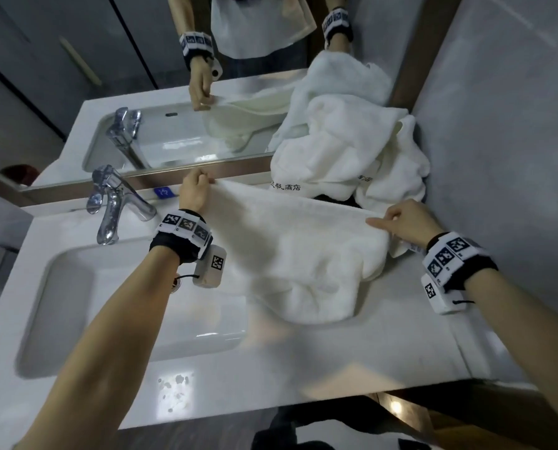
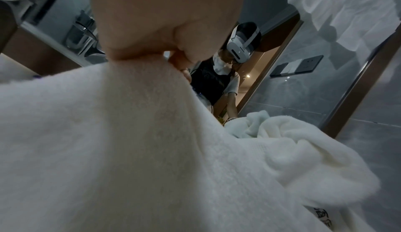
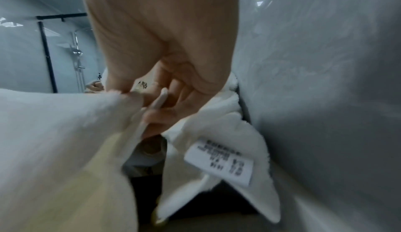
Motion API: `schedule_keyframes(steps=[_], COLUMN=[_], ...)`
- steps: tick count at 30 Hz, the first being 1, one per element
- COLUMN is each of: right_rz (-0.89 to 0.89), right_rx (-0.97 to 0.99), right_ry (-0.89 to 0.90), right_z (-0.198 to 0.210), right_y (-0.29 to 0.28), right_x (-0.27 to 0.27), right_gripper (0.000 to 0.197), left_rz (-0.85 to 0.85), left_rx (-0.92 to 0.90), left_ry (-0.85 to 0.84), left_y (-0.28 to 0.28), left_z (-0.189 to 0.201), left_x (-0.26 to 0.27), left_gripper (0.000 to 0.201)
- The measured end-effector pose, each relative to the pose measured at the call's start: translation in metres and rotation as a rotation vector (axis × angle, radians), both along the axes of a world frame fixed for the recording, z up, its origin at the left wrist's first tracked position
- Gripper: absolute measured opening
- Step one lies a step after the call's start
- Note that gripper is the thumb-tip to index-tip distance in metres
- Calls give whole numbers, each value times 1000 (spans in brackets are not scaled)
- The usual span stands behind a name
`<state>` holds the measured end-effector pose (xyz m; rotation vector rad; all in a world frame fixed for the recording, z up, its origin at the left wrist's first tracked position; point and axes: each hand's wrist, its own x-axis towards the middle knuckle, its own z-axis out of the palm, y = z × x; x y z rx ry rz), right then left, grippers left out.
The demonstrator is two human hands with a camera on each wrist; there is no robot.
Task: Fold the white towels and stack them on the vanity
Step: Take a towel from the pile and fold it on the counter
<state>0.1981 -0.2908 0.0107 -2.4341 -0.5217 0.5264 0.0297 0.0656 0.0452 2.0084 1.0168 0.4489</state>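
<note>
A white towel is stretched above the vanity counter, its lower part sagging onto the counter beside the sink. My left hand pinches its far left corner near the mirror. My right hand pinches the opposite corner close to the right wall. In the left wrist view the towel hangs from my left hand. In the right wrist view my right hand pinches the towel edge, and a corner with a care label dangles below.
A heap of unfolded white towels with black lettering lies at the back right corner against the mirror. A chrome faucet stands behind the sink basin on the left. A grey wall bounds the right side.
</note>
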Motion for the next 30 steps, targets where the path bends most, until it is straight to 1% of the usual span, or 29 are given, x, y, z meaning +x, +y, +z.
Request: schedule_keyframes(steps=[2,4,5,6,7,9,11,13,14,16,17,18,20,22,24,27,30], right_rz=[-28,-125,-173,-186,-164,-92,-49,-40,-60,-143,-199,-261,-373,-410,-401,-376,-349], right_rx=[-6,-45,-33,0,39,92,136,198,226,305,358,426,579,662,654,611,556], right_ry=[-77,-165,-195,-199,-171,-65,51,129,157,208,236,271,370,426,417,388,228], right_z=[-4,-6,-7,-7,-9,-14,-19,-24,-27,-30,-31,-30,-28,-27,-29,-27,-22], right_y=[6,9,10,10,10,10,9,9,8,9,10,12,15,15,11,5,-2], right_x=[-3,-3,-1,0,2,3,2,3,3,2,2,0,-5,-12,-18,-24,-28], right_gripper=[43,50,53,55,55,53,44,27,20,14,13,16,30,25,19,20,29], left_rz=[2,36,51,54,49,14,-43,-47,-25,21,38,47,48,30,14,-9,-35], left_rx=[-39,-92,-113,-124,-130,-128,-129,-127,-128,-148,-171,-196,-233,-268,-300,-352,-379], left_ry=[20,63,77,84,94,129,174,235,261,283,276,256,210,149,98,37,7], left_y=[2,8,13,18,22,27,28,28,29,31,33,34,38,40,39,37,32], left_z=[-7,-14,-18,-23,-26,-32,-39,-47,-51,-57,-59,-62,-67,-72,-75,-75,-72], left_x=[1,0,-1,-1,-1,-1,1,1,0,-3,-6,-8,-14,-22,-30,-40,-50], left_gripper=[24,27,24,17,11,9,20,32,36,39,36,32,29,30,27,24,25])
